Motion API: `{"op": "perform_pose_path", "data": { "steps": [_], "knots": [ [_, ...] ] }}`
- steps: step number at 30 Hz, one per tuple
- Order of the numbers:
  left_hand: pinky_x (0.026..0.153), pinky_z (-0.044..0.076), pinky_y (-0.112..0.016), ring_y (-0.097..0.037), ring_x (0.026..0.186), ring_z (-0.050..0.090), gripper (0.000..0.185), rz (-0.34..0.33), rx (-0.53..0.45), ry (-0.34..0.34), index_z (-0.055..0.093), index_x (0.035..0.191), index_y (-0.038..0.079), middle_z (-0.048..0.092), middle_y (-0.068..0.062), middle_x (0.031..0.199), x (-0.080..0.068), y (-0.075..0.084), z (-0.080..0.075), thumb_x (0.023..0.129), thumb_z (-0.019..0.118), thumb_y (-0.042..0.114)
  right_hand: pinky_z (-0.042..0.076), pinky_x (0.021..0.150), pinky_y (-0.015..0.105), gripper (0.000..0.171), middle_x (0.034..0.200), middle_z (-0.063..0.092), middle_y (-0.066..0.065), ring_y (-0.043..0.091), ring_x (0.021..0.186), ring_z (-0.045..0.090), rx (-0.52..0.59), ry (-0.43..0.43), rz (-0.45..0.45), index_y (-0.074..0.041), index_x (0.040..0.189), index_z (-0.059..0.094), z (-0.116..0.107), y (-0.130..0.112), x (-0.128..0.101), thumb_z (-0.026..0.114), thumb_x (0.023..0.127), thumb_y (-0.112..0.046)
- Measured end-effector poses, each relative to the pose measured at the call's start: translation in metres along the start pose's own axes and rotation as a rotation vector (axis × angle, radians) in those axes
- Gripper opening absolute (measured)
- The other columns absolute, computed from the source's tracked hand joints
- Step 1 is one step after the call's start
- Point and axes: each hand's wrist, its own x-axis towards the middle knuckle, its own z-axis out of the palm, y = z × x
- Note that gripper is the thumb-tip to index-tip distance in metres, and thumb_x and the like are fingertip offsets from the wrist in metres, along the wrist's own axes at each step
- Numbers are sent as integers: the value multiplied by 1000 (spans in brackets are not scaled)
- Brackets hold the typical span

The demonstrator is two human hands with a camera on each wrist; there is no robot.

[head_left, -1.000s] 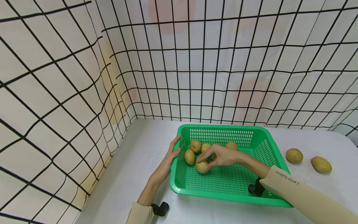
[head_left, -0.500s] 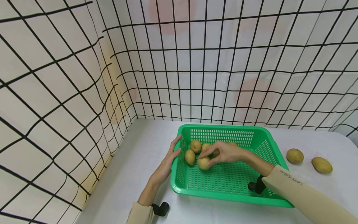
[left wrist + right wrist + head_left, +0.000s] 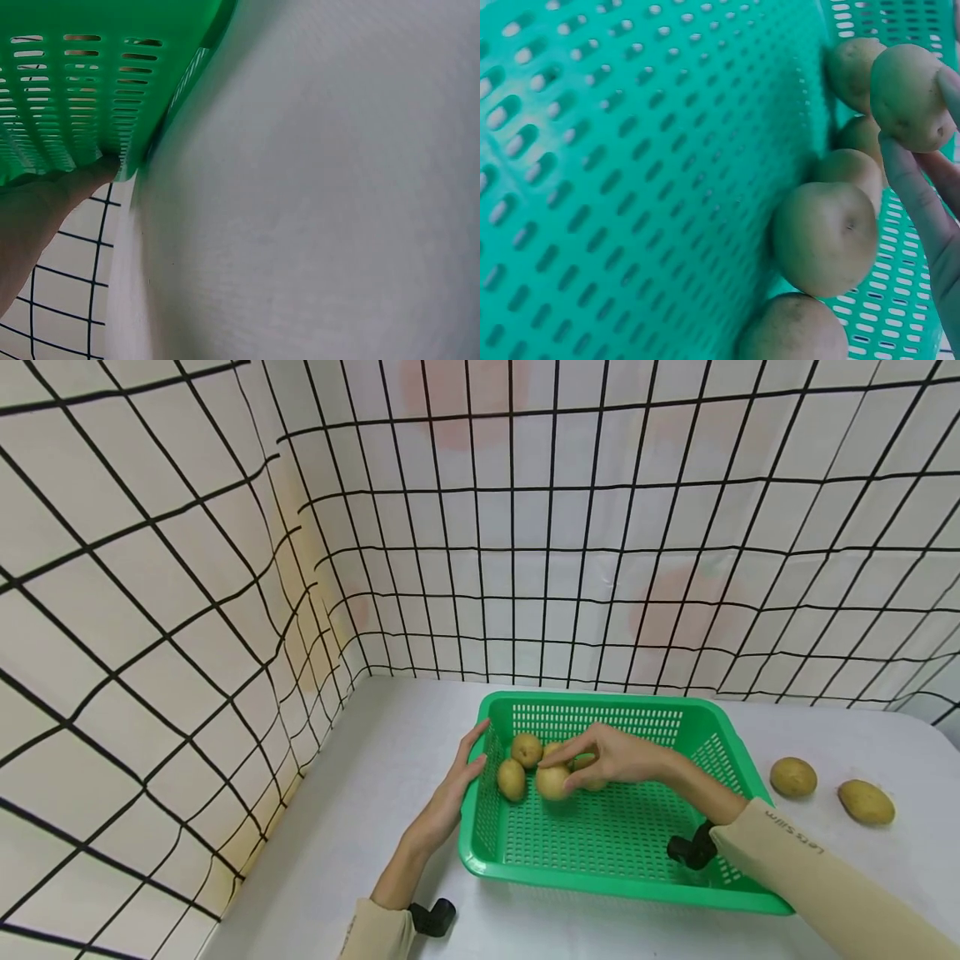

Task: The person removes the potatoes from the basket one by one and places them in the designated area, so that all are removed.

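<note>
My right hand [image 3: 618, 755] pinches a round potato [image 3: 552, 783] between thumb and fingertips inside the green plastic basket [image 3: 600, 881]. In the right wrist view the pinched potato [image 3: 909, 96] shows above the basket floor, close to other potatoes. Two potatoes, one at the back left [image 3: 527, 749] and one below it [image 3: 512, 780], lie by the basket's left wall. More sit partly hidden behind the right hand. My left hand [image 3: 450, 789] rests against the basket's left side, fingers extended to the rim. In the left wrist view a finger [image 3: 90, 180] touches the slotted outer wall.
Two loose potatoes, one nearer [image 3: 793, 777] and one farther right [image 3: 866, 802], lie on the white table [image 3: 322, 852] right of the basket. Black grid netting [image 3: 592, 552] stands along the back and left of the table.
My right hand has moved the pinched potato slightly toward the back and right, nearer the other potatoes. The left hand has stayed at the basket's side.
</note>
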Motion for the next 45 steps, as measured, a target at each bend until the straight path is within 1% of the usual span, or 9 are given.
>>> {"op": "perform_pose_path", "data": {
  "steps": [4,8,17,28,36,38,41,43,45],
  "knots": [
    [122,27,-67,-34,160,12,52,1,2,6,12,161,50,1,3,175,1,1,0,112,28,48,53,106,50,45,141,65,17,36,133,60,-23,33,-6,-7,134,70,-7,-2,-1,79,91,-19],
    [122,25,-67,-34,160,11,52,2,9,1,12,161,49,1,2,175,1,1,1,112,28,48,51,106,56,46,138,67,14,35,129,63,-47,55,-16,-4,134,69,-13,-5,-4,79,91,-18],
    [121,26,-68,-34,160,11,52,10,5,0,12,161,49,1,3,175,1,0,1,112,28,48,49,107,61,42,138,68,6,28,130,64,-63,119,31,-16,134,71,-25,-14,-11,78,93,-22],
    [121,27,-67,-35,160,12,52,14,8,0,12,161,50,1,2,175,0,0,1,112,28,49,45,112,60,42,137,69,0,22,137,58,-5,176,60,-19,132,72,-40,-27,-19,80,91,-21],
    [122,26,-67,-34,160,11,51,16,5,-6,11,161,49,1,2,175,-1,-1,1,112,27,49,49,111,48,41,139,68,2,6,122,67,9,229,76,-18,134,71,-48,-29,-32,77,93,-18],
    [122,26,-67,-34,160,11,51,15,4,-4,11,161,50,1,3,174,-1,-1,1,112,27,49,49,111,48,41,140,68,3,8,125,66,1,244,75,-17,134,71,-50,-29,-36,77,93,-17],
    [122,25,-66,-32,160,11,51,13,2,-1,12,160,50,2,4,174,0,0,1,112,28,49,44,114,56,42,140,67,2,13,139,55,-28,279,86,-17,134,71,-54,-31,-43,78,93,-18],
    [122,25,-66,-33,160,11,51,13,3,-1,12,160,50,1,4,174,0,-1,1,112,28,49,42,114,59,43,141,66,3,18,142,53,-39,297,103,-17,135,70,-57,-33,-48,78,92,-19],
    [122,25,-66,-33,160,11,51,15,3,-1,12,161,50,1,4,174,0,-1,1,112,27,49,43,114,58,44,143,65,2,16,140,54,-54,320,140,-19,135,70,-60,-36,-54,78,92,-22]
  ]
}}
